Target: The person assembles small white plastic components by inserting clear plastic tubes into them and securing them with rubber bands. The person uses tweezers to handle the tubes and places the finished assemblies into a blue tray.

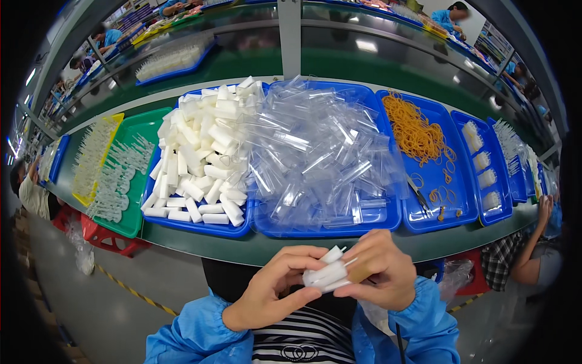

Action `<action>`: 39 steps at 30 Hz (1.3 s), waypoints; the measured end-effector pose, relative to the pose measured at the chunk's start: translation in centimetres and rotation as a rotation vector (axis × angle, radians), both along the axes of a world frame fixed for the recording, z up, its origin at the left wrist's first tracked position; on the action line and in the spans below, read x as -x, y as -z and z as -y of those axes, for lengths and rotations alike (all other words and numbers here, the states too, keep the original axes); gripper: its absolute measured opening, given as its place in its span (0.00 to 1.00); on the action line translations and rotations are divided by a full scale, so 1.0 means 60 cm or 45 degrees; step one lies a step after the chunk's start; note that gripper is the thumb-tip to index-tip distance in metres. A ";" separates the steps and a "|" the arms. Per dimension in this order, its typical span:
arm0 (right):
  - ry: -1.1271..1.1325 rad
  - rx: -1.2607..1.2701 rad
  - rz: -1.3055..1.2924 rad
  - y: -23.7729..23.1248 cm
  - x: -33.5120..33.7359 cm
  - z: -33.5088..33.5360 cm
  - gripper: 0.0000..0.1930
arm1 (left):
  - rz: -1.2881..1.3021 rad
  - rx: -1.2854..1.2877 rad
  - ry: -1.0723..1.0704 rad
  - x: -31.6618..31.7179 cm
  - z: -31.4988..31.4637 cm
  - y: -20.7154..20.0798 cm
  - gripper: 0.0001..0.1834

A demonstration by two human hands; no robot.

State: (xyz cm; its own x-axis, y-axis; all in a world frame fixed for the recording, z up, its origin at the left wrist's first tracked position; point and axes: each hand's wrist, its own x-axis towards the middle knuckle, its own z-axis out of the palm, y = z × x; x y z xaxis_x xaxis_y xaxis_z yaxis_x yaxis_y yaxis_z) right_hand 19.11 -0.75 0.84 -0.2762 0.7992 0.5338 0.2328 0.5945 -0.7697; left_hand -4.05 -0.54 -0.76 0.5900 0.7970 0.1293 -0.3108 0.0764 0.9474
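Note:
Close to my body, in front of the table edge, a small bundle of white tubular pieces (327, 276) is between my two hands. My left hand (264, 297) grips it from the left, thumb below and fingers above. From the other side my right hand (388, 273) closes its fingers round the bundle's right end, where thin pale tips stick out. Whether a band is round the bundle I cannot tell. Beyond my hands lie a heap of white pieces (194, 151), a pile of clear plastic sleeves (315, 151) and a tangle of orange rubber bands (415, 127).
Blue trays (357, 232) hold these heaps on the green table (242, 250). Scissors (417, 193) lie among the bands. A right-hand tray holds white bundles (482, 161); a green tray (136, 127) and yellow tray (112, 121) bear clear parts. Red stools (109, 238) stand below; co-workers sit nearby.

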 end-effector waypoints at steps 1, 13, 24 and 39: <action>0.002 0.009 0.026 0.000 0.004 0.002 0.16 | -0.020 0.056 -0.008 0.001 0.001 0.002 0.20; 0.381 -0.387 0.579 -0.047 0.008 -0.122 0.16 | -0.047 0.195 -0.094 -0.009 0.008 0.001 0.20; 0.271 -0.068 0.191 -0.049 0.015 -0.137 0.18 | 0.005 0.109 -0.378 -0.012 0.005 -0.007 0.16; 0.323 0.627 -0.642 -0.054 0.053 -0.031 0.26 | -0.021 0.031 -0.537 -0.015 0.021 -0.005 0.16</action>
